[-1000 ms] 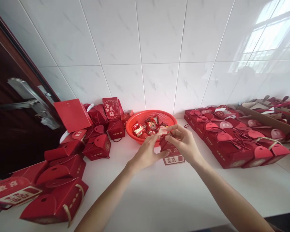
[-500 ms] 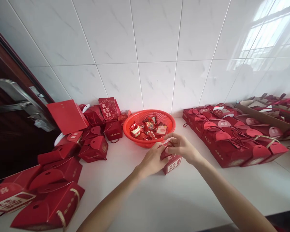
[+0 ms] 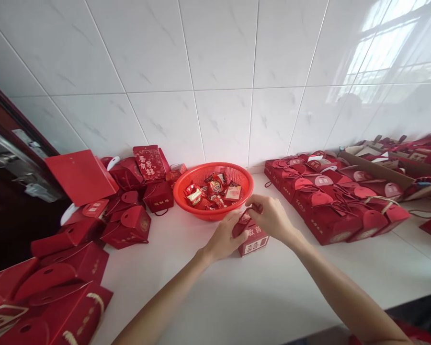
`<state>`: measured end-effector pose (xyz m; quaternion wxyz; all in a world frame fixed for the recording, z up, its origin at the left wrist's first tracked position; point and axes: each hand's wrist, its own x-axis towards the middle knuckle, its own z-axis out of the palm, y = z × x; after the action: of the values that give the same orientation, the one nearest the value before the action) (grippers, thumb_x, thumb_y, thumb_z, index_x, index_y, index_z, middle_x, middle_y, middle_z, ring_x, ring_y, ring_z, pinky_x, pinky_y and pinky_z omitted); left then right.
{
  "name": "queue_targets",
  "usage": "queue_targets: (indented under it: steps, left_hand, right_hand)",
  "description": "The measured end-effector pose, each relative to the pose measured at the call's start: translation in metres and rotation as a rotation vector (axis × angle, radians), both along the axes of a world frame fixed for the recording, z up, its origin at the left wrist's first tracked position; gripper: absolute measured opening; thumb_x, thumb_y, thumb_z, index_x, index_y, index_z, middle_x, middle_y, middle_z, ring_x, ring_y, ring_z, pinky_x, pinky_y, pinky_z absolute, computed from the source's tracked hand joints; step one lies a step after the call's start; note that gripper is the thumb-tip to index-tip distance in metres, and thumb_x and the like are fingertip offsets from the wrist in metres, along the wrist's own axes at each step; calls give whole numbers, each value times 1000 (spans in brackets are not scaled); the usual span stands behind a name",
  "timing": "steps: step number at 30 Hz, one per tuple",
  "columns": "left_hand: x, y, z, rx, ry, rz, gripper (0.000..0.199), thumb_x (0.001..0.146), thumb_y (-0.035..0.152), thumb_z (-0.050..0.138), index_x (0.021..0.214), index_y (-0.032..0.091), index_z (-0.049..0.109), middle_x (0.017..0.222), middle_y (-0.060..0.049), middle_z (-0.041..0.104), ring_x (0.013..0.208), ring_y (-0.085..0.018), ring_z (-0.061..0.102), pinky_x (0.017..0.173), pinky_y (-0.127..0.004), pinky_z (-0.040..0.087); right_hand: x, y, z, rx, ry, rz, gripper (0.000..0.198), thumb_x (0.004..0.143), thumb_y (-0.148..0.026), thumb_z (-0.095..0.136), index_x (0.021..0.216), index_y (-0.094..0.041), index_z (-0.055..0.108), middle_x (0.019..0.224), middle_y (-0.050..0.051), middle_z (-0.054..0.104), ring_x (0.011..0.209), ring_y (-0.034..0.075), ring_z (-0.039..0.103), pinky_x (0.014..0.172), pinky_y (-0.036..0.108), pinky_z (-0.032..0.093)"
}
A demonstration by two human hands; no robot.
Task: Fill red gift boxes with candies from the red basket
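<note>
A small red gift box with white and gold characters stands on the white counter, right in front of the basket. My left hand is closed around its left side, thumb across the front near the top. My right hand is above the box's right rear, fingertips pinched on a dark red cord at the top. The fingers partly cover the lid. Just behind, a red plastic basket holds wrapped sweets.
Several red boxes crowd the left side beside a dark door with a metal handle. At right, rows of closed red boxes stand next to a cardboard carton. A tiled wall runs along the back.
My right fingers have moved from over the lid's middle to its rear, drawing together on the cord. My left hand stays on the box. The view has shifted a little to the right.
</note>
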<state>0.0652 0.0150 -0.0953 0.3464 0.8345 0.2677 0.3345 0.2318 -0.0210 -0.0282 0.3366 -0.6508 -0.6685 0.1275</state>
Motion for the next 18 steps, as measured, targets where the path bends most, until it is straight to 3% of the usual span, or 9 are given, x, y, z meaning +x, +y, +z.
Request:
queue_targets:
  steps: [3,5,7,9,12,14,18]
  left_hand:
    - [1,-3,-16,-88,-124,39,70,83,45,72,142,22,43,144,-13,54,133,-31,50,111,-48,42]
    - [3,-6,-32,-124,-210,42,74,83,46,71,145,22,40,149,-15,49,138,-32,45,114,-51,38]
    - [6,-8,-50,-147,-255,65,61,85,42,67,139,21,46,141,-15,56,134,-30,50,113,-50,39]
    - [10,-9,-63,-177,-229,106,41,84,35,66,121,20,59,123,-12,66,118,-27,61,105,-47,46]
    - [14,-7,-71,-202,-162,120,15,82,29,64,93,19,66,96,-7,70,93,-22,66,90,-40,54]
    - [14,-6,-70,-204,-141,103,11,82,28,61,85,19,66,88,-5,69,85,-19,65,83,-36,55]
    - [15,-7,-67,-192,-76,48,12,83,26,57,78,19,67,82,-3,68,80,-17,65,79,-31,55]
  right_hand:
    - [12,-3,6,34,36,-21,15,73,-13,54,75,-22,66,64,-2,63,58,14,52,59,25,39]
    - [24,-4,12,89,60,-42,14,72,-15,55,75,-22,67,62,-2,61,58,14,51,60,26,41]
    - [38,-4,20,156,100,-42,14,70,-16,57,75,-21,69,63,-2,63,60,14,54,62,26,43]
    - [56,-5,31,212,152,-32,14,69,-17,59,75,-20,72,67,0,67,63,15,57,64,27,45]
    - [86,-8,56,289,215,-78,12,68,-17,62,72,-19,74,72,2,71,64,15,59,61,27,45]
    - [107,-11,78,339,251,-168,8,68,-16,66,70,-18,73,69,2,70,64,15,59,59,26,45]
    - [158,-13,124,299,363,-385,9,72,-6,69,76,-13,74,61,3,67,54,11,53,54,26,39]
